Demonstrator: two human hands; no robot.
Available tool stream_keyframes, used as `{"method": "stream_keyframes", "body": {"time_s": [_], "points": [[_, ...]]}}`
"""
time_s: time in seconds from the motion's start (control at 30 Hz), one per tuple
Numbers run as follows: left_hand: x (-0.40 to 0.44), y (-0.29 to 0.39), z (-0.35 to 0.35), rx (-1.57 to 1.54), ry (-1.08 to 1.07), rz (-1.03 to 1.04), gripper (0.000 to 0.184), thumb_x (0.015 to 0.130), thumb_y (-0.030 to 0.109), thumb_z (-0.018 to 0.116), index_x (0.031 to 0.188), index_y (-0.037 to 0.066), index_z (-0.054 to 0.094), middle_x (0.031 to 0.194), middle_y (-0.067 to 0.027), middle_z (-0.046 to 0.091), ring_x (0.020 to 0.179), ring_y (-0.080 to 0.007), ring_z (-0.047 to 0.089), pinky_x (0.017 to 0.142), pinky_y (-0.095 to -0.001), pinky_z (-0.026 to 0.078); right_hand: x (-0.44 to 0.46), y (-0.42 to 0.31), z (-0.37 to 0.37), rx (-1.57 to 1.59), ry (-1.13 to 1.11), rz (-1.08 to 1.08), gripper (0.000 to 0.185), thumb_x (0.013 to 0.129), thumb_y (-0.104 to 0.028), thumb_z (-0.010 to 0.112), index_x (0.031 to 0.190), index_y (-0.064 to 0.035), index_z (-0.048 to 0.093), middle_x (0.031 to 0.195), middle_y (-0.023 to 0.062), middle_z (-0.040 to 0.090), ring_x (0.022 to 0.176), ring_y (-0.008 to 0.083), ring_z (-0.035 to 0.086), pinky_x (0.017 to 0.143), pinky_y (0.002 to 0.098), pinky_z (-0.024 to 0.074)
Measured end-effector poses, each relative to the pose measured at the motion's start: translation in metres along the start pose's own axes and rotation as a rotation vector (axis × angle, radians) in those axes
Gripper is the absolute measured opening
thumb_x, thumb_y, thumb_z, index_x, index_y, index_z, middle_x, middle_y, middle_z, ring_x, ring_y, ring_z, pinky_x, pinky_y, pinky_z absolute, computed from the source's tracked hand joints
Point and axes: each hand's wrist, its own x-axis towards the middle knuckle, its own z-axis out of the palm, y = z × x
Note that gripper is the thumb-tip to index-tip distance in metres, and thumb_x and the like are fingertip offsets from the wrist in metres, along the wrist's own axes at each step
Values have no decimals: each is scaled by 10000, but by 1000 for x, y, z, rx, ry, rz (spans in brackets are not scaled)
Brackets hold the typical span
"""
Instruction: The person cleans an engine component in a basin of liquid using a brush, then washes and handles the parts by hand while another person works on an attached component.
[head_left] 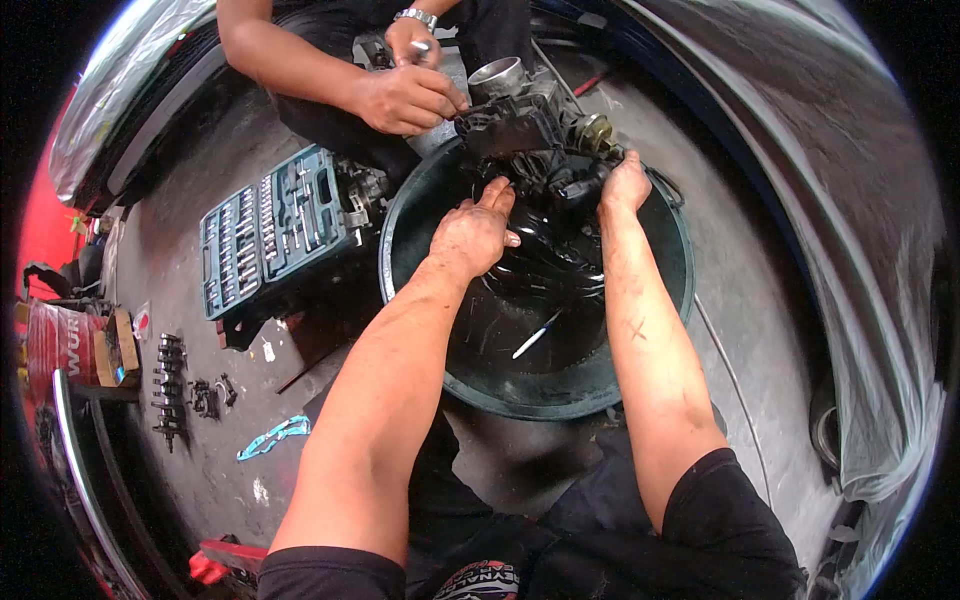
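A black intake manifold (535, 235) with a metal throttle body (497, 77) at its far end rests tilted in a large dark round tub (455, 385). My left hand (475, 232) grips the manifold's left side, thumb and fingers against the black plastic; some fingertips are hidden. On the far right side, my right hand (625, 185) is closed around the part near a brass-coloured round fitting (592, 132). Another person's hand (410, 100) works at the manifold's upper left, and their other hand (408, 42) holds a small tool whose kind I cannot make out.
A white-handled slim tool (532, 340) lies in the tub. Left of it, an open teal socket set (270, 230) rests on an engine part. A crankshaft (170, 385), small metal parts (205, 397) and a blue strip (275, 437) lie on the floor. Plastic sheeting (850, 220) hangs at right.
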Motion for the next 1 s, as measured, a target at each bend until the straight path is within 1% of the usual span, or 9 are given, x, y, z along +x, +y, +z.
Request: {"method": "stream_keyframes", "body": {"time_s": [0.13, 0.33, 0.43, 0.53, 0.63, 0.73, 0.83, 0.87, 1.0], "points": [[2, -4, 8, 48, 77, 27, 641, 907, 338, 651, 1453, 92, 421, 1603, -44, 277, 1200, -346, 573, 1036, -437, 456, 4, 2, 0, -58, 0, -21, 515, 883, -335, 655, 943, 177, 649, 952, 181, 684, 877, 239, 598, 863, 382, 465], [5, -3, 10, 55, 84, 30, 645, 911, 332, 645, 1463, 94, 413, 1607, -37, 274, 1210, -348, 564, 1039, -436, 454, -11, -13, -3, -69, 33, -6, 537, 866, -340, 662, 959, 189, 644, 1011, 242, 695, 924, 281, 624, 892, 399, 459], [5, -1, 9, 53, 69, 20, 653, 911, 330, 644, 1471, 94, 404, 1609, -32, 272, 1216, -354, 558, 1044, -437, 449, -7, -9, -3, -105, 53, -22, 532, 860, -336, 661, 972, 184, 645, 1019, 249, 695, 939, 304, 631, 904, 404, 457], [6, -5, 14, 49, 111, 60, 661, 911, 334, 643, 1477, 95, 398, 1611, -32, 267, 1228, -359, 549, 1047, -440, 446, -3, -5, -2, -37, 49, -28, 535, 859, -343, 666, 974, 179, 648, 1017, 243, 697, 931, 306, 630, 899, 405, 457], [4, 0, 7, 40, 34, 29, 639, 936, 333, 610, 1469, 62, 385, 1624, -31, 216, 1337, -375, 460, 1132, -431, 380, 2, 0, -1, -62, 54, -35, 526, 867, -343, 668, 965, 174, 652, 1009, 234, 700, 917, 297, 633, 885, 403, 461], [-1, 6, -1, 45, 0, -17, 653, 936, 341, 609, 1477, 61, 371, 1625, -27, 215, 1338, -379, 458, 1126, -438, 386, 5, 8, 3, -131, 76, -148, 490, 949, -347, 564, 895, 127, 675, 895, 276, 699, 817, 371, 651, 829, 447, 464], [2, 0, 8, 85, 86, 24, 671, 910, 354, 642, 1478, 96, 395, 1620, -24, 245, 1238, -369, 538, 1045, -446, 447, 1, 3, 3, -154, 43, -158, 482, 948, -348, 564, 924, 119, 682, 915, 276, 699, 833, 374, 650, 847, 439, 464], [4, -3, 11, 84, 86, 27, 672, 911, 358, 640, 1479, 97, 393, 1621, -24, 242, 1239, -371, 538, 1044, -447, 449, -4, 2, 4, -60, 77, -135, 471, 950, -337, 563, 918, 119, 680, 902, 279, 695, 841, 371, 650, 850, 434, 464], [4, -3, 10, 78, 76, 21, 672, 917, 368, 632, 1482, 104, 384, 1622, -25, 236, 1246, -375, 535, 1042, -449, 451, 3, 7, 5, -72, 55, -157, 450, 948, -317, 569, 906, 117, 678, 884, 272, 695, 835, 347, 649, 842, 430, 463]]}}
